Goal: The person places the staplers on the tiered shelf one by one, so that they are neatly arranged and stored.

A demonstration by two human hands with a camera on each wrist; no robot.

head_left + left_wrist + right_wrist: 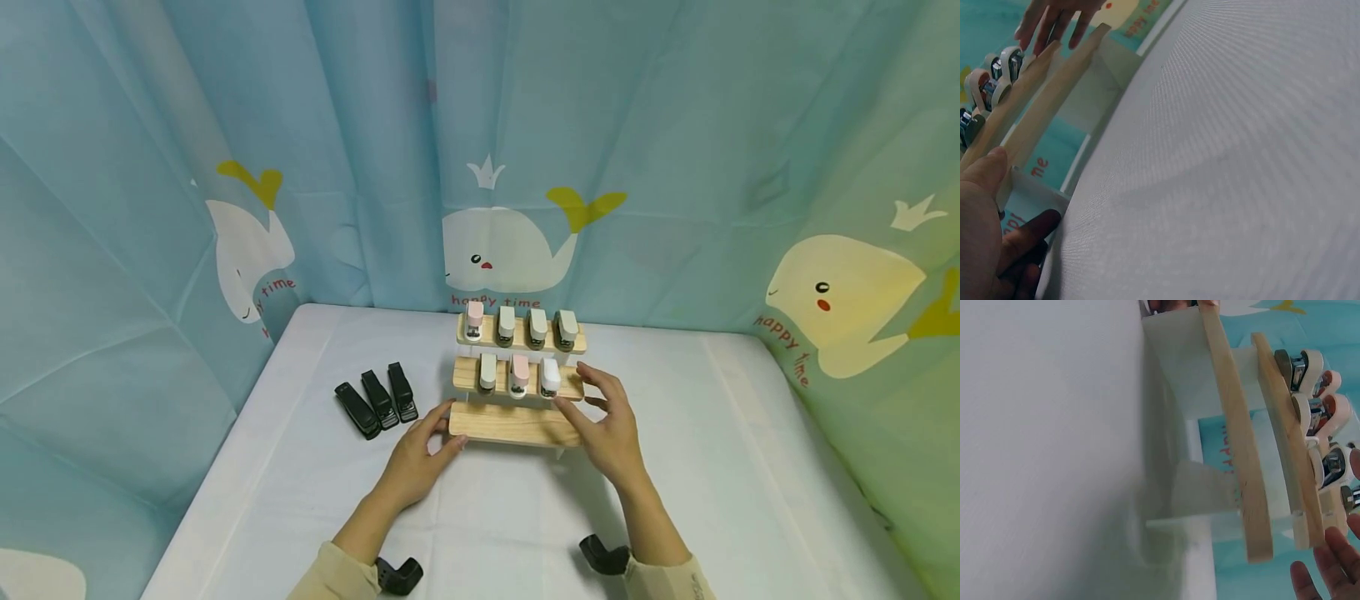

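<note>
**Wooden rack carries seven small staplers on its upper tiers**

The three-tier rack stands on the white worktop. From the head view, the left hand covers the left end of the rack's bottom tier, its far fingers partly hidden. The left wrist view shows more: the thumb lies on the plank and the other fingers curl beneath, beside a white side panel, grasping that end.

The right hand is at the right end of the rack's middle tier, thumb just beside the white stapler. Its fingers look loose, grasping nothing (whether they touch the plank, I cannot tell; the right wrist view crops the hand).

Only the head view shows all of the rack's top tier, one pink stapler and three pale ones, plus three black staplers on the worktop left of the rack. Behind the rack hangs a whale-print curtain. A black fitting sits at each wrist, on the rack's near side.
</note>
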